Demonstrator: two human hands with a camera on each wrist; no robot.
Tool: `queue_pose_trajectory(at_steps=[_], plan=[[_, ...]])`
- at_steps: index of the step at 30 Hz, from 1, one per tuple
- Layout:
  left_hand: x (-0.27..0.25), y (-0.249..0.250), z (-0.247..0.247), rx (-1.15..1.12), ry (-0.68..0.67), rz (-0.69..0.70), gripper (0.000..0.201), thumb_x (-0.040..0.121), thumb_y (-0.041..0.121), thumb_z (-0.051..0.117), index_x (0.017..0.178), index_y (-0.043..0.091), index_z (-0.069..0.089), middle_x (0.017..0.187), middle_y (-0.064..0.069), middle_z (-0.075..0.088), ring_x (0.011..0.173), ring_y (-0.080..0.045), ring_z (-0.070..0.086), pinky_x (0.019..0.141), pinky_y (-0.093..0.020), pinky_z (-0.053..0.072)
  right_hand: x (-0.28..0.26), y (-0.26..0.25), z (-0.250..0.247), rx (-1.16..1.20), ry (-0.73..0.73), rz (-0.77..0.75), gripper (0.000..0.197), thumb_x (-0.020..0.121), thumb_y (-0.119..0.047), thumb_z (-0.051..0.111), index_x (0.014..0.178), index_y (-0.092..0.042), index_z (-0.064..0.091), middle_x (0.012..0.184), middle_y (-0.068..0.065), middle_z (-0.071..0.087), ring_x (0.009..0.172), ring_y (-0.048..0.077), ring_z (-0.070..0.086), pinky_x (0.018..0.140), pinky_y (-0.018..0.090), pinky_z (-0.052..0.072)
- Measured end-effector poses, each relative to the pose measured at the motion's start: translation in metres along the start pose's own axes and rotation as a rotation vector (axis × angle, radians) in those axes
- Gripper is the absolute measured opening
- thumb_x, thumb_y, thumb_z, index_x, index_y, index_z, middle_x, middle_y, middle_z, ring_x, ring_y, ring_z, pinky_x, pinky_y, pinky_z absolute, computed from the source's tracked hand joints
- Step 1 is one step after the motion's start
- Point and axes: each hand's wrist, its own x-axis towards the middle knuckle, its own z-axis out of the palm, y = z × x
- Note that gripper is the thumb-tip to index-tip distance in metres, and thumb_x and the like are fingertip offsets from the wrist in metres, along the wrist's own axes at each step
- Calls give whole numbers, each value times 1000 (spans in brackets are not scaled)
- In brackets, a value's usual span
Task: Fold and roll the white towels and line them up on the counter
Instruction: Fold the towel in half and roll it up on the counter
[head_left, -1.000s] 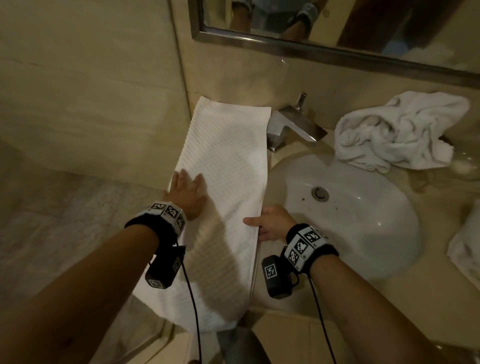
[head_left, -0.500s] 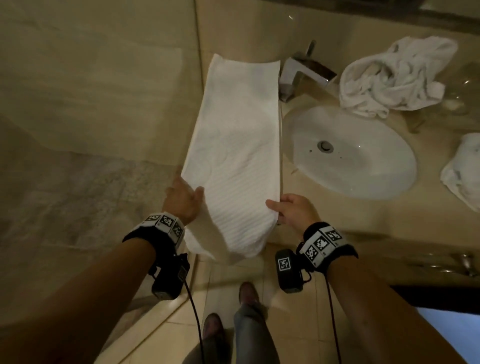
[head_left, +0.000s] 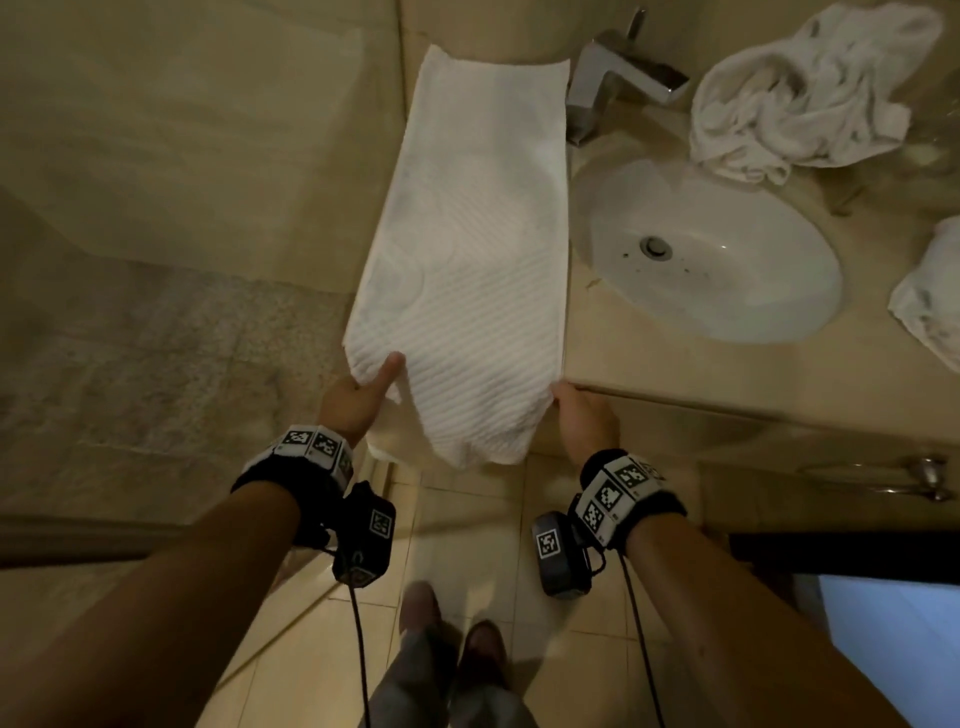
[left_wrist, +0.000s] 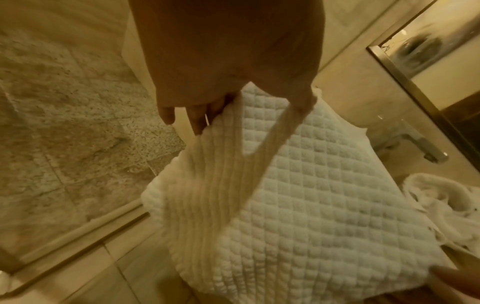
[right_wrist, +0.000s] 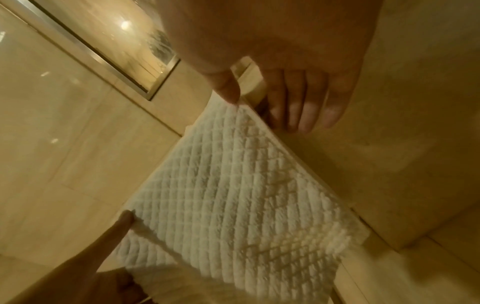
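- The folded white towel (head_left: 467, 260) lies as a long strip in the middle of the head view, from the wall at the top down over the front edge of the bench (head_left: 727, 374). Its lower end hangs free over the floor.
- The left hand (head_left: 358, 400) pinches the left edge of the strip, thumb on top and fingers under the cloth, near the lower left of the towel.
- The right hand (head_left: 582, 415) pinches the right edge at the bench corner; the right wrist view shows the thumb above and the fingers below the hem.
- The cloth looks soft and thick, with a waffle texture. I judge it light, not slippery, and not fragile, but limp: the hanging end sags between the two hands.
- It is best held at both side edges near the loose end, so the layers stay together and the first turn of the roll starts straight.
- A crumpled towel (head_left: 800, 93) lies in the upper right, behind the sink (head_left: 717, 260), and another towel (head_left: 930, 291) is at the right border. Both seem to be waiting for folding.
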Motion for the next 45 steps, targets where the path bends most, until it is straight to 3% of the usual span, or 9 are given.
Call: queue_pose_trajectory(at_steps=[4,7,13,21,27,30,34,42,45], plan=[[-9,-21,1,4,-54,53,49,71,13,80,116,13,62,110,-4,65,103,-19,58,79,-27,42,10,14,18,-169,-297,54,29,81,-1,62,109,-7,63,102,2,59,88,18,58,57,20,39],[-11,-38,-2,46,-58,70,63,62,-8,77,119,10,57,106,-4,62,108,-26,56,84,-34,47,3,34,25,0,-309,16,45,76,-2,71,118,-14,62,111,-3,63,104,18,59,80,24,44],[-22,-81,-2,120,-157,-147,54,68,6,79,118,3,61,111,-11,64,102,-28,60,87,-37,50,-7,78,34,109,-381,101,38,75,1,76,111,-3,64,112,9,66,89,22,65,78,33,54],[-68,-96,-6,-22,-108,-186,39,83,18,72,118,8,59,108,-12,63,92,-29,62,81,-42,55,-45,108,24,36,-368,97,46,85,-25,71,125,-8,56,126,5,60,113,25,59,103,44,45],[-103,-83,-22,-69,-101,-111,18,88,19,67,102,11,59,96,-12,65,78,-31,68,66,-49,59,-74,107,22,82,-273,85,33,88,-33,65,108,-13,51,119,12,59,109,32,60,88,54,53],[-114,-82,-32,-38,-112,-44,16,88,24,66,97,12,60,92,-11,67,72,-29,70,60,-41,60,-99,103,17,203,-238,83,41,85,-18,73,112,-15,43,122,10,55,109,31,60,75,46,59],[-122,-82,-37,46,-84,24,36,91,35,61,113,8,50,99,-11,61,67,-20,62,42,-26,53,-127,102,10,206,-120,-58,74,78,-6,78,129,-24,28,108,6,53,89,16,60,49,10,49],[-133,-72,-34,260,-130,54,67,99,49,33,133,-8,26,101,-15,54,78,-25,61,82,-45,56,-142,99,5,191,23,-85,56,80,-12,77,129,-15,48,113,11,54,73,5,53,44,7,44],[-135,-68,-35,291,-122,62,69,100,49,27,132,-11,40,131,-21,42,94,-34,60,79,-46,57,-142,96,2,162,20,-112,44,81,-12,76,119,-16,55,113,13,56,76,7,54,44,6,44]])
